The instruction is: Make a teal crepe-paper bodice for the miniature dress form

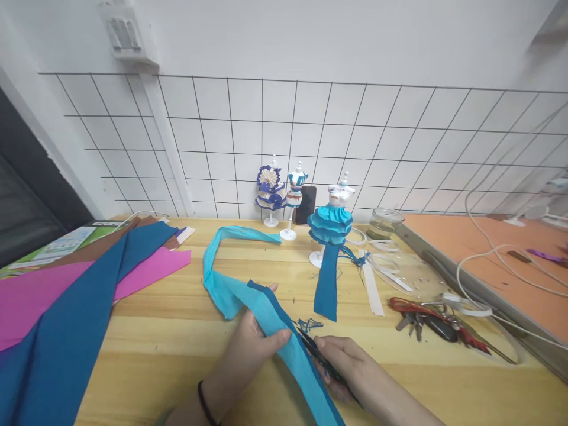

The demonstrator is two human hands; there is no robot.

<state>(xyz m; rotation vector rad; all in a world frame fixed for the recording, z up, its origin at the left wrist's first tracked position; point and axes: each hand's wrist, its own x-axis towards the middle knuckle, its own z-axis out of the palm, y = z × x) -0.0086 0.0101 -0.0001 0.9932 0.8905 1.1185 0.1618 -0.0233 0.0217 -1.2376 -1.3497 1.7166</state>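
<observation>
My left hand point(260, 334) is closed around a long light-blue crepe paper strip point(239, 290), its thumb pressed on top. Along the strip's right side runs a dark-blue strip point(277, 305). My right hand point(341, 361) grips black scissors point(317, 349), whose blades meet the dark-blue edge just right of my left thumb. Small blue paper scraps point(309, 324) lie beyond the blade tips. Further back stands a miniature dress form point(341, 192) with a tiered turquoise skirt point(331, 223); a dark-blue strip point(327, 284) extends from its base toward me.
Two smaller dress forms point(270, 195) point(296, 183) stand near the wall with a phone point(305, 205) behind. Blue and pink paper sheets point(89, 313) cover the left side. Keys point(417, 324), a glass jar point(385, 223), white tape point(373, 284) and cables point(470, 260) lie on the right.
</observation>
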